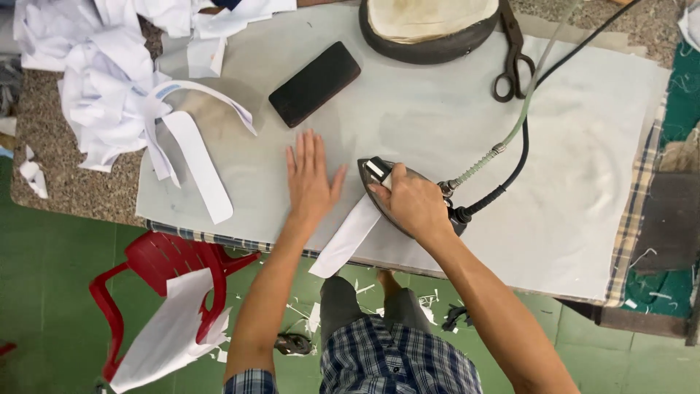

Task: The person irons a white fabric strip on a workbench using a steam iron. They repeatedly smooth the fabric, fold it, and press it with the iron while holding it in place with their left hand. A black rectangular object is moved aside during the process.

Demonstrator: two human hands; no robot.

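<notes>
Iron [397, 191] half hidden under gripping right hand [412, 201]; left hand [310, 179] flat, fingers spread, beside white strip [346, 237].

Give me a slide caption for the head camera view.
Right hand presses iron onto white fabric strip; left hand lies flat beside it.

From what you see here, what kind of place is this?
Probably a small garment workshop: the right hand presses a white fabric strip with an iron, with scissors and cut white pieces nearby.
</notes>
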